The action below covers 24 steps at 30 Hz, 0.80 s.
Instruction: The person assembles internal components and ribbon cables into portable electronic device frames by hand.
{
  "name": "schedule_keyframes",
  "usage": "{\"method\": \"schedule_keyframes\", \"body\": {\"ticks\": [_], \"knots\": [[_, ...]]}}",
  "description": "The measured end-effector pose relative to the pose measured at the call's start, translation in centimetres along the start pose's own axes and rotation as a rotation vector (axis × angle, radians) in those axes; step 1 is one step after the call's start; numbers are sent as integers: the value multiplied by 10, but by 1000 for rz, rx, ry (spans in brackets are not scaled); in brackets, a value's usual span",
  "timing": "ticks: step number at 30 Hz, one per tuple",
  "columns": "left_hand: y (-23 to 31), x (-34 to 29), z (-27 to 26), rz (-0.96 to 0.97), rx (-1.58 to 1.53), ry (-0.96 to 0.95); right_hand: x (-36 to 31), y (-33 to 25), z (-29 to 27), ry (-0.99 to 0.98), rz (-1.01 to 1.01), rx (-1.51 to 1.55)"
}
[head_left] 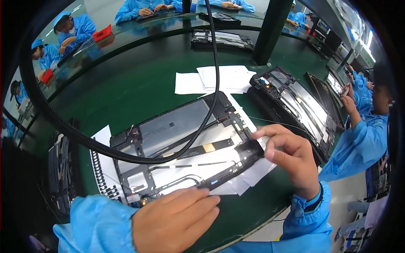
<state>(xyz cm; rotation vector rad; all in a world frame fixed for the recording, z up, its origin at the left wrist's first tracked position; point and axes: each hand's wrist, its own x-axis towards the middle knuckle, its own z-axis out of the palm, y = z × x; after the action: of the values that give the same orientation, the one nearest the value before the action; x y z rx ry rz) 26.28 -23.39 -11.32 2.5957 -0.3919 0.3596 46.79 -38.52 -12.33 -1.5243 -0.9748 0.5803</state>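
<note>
Green bench: it carries the bench top (114, 97) under everything in reach, with the opened tablet-like chassis lying face-up near the person.
Opened chassis (202, 149): directly ahead of the hands, on white sheets (102, 135); its long axis slants from near left to far right.
Black cable (84, 138): loops above the chassis, crossing it in view.
Left hand (177, 215): nearer the long near edge, fingers extended together, palm down, gripping nothing visible; fingertips at that edge, contact unclear.
Right hand (293, 154): at the right short end, thumb and index in a narrow gap; whether they pinch something thin, cannot tell.
</note>
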Motion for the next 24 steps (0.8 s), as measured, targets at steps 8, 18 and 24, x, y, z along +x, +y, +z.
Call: {"method": "schedule_keyframes", "body": {"ticks": [8,18,24], "knots": [[-25,17,20,18,40,-72,10,17,9,-274,-22,-164],[-25,11,23,67,59,139,11,16,14,-285,-66,-255],[-24,15,20,62,62,118,10,20,14,-274,-80,-286]]}}
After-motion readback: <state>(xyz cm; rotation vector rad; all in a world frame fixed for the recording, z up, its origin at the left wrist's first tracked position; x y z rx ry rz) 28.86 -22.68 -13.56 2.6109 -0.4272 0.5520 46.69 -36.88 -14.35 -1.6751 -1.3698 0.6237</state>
